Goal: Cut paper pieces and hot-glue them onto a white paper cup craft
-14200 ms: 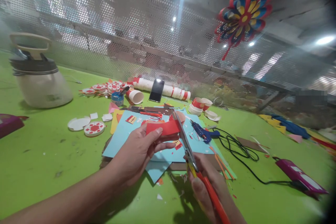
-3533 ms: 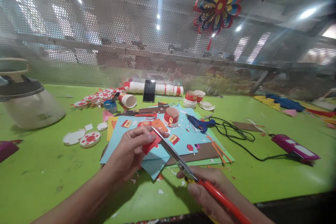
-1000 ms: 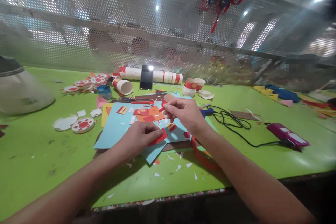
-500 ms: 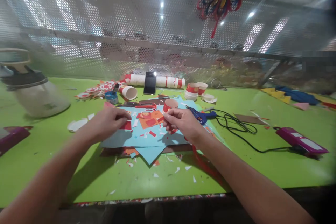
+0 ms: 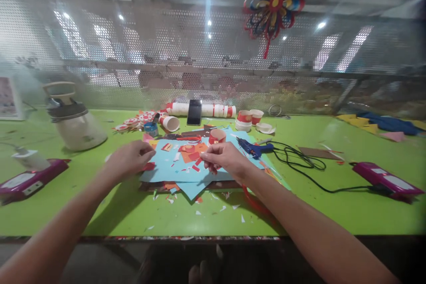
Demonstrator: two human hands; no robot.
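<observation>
My left hand (image 5: 131, 158) is closed at the left edge of the light blue paper sheet (image 5: 163, 172), its fingertips on a small red paper piece (image 5: 148, 166). My right hand (image 5: 223, 159) pinches thumb and fingers together over the sheet's right part; whatever lies between them is too small to make out. Just behind it stands a red paper cup (image 5: 217, 136). Between the hands are orange paper (image 5: 199, 147), a red-and-cream paper piece (image 5: 167, 147) and several red and white scraps. A blue glue gun (image 5: 253, 147) lies right of my right hand.
Red-handled scissors (image 5: 189, 139), a blue jar (image 5: 151, 130), a phone (image 5: 195, 112) and paper cups (image 5: 244, 120) stand or lie behind the sheet. Black cable (image 5: 299, 155) runs to a purple power strip (image 5: 386, 181) at right. A large jug (image 5: 78, 124) stands left.
My left hand has drawn left with the red paper piece, uncovering the red-and-cream piece. My right hand has shifted slightly left, still pinched. The view has tilted downward less and turned a little left.
</observation>
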